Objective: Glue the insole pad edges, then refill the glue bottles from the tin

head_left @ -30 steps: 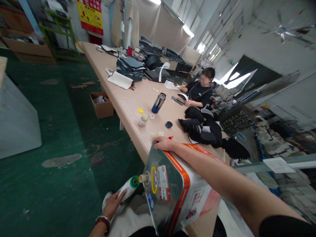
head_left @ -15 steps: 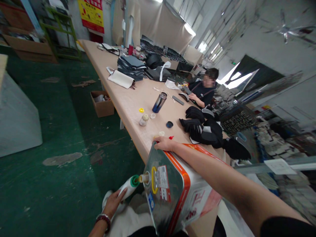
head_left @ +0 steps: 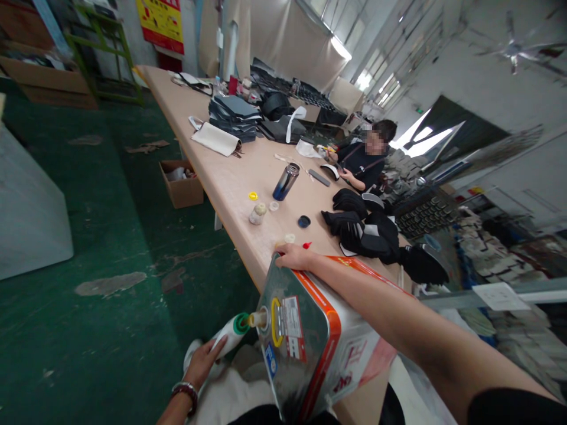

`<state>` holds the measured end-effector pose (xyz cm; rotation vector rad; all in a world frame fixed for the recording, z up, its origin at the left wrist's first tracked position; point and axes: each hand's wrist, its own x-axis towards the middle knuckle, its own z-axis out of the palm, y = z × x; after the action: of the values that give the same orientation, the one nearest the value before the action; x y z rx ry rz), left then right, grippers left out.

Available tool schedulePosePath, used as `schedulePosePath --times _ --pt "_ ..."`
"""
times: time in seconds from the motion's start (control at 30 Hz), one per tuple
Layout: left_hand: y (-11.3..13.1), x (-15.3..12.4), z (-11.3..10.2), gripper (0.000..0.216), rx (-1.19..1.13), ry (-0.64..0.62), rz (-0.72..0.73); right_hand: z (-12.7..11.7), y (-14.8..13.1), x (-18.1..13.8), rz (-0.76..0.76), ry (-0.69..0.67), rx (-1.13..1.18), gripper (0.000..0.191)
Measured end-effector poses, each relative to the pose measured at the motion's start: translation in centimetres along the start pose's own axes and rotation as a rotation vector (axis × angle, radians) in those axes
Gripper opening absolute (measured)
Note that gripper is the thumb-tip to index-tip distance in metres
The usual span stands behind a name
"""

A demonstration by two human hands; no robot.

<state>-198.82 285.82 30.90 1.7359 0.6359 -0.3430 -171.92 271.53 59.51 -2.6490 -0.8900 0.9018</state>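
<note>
Right hand [head_left: 293, 257] gripped the tipped metal can [head_left: 310, 342]; left hand [head_left: 201, 366] clasped the white bottle [head_left: 228, 336] at its spout. Filling appeared underway, unfinished.

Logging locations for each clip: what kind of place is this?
Probably a factory workshop for shoe or bag parts: a long worktable with stacked dark cut pieces, black shoe uppers, and a large metal can.

A long pale worktable [head_left: 230, 177] is stretching down the room over a worn green floor [head_left: 88, 236]. Daylight is coming through windows [head_left: 376, 82] at the far end, beside hanging beige sheeting [head_left: 274, 41].
</note>
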Motion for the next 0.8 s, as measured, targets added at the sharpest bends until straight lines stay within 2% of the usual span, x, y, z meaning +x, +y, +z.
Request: schedulePosePath --times 0.8 --pt "-0.7 0.55 0.06 0.065 0.002 -0.041 0.018 -0.02 0.23 0.34 0.002 -0.007 -0.005 0.028"
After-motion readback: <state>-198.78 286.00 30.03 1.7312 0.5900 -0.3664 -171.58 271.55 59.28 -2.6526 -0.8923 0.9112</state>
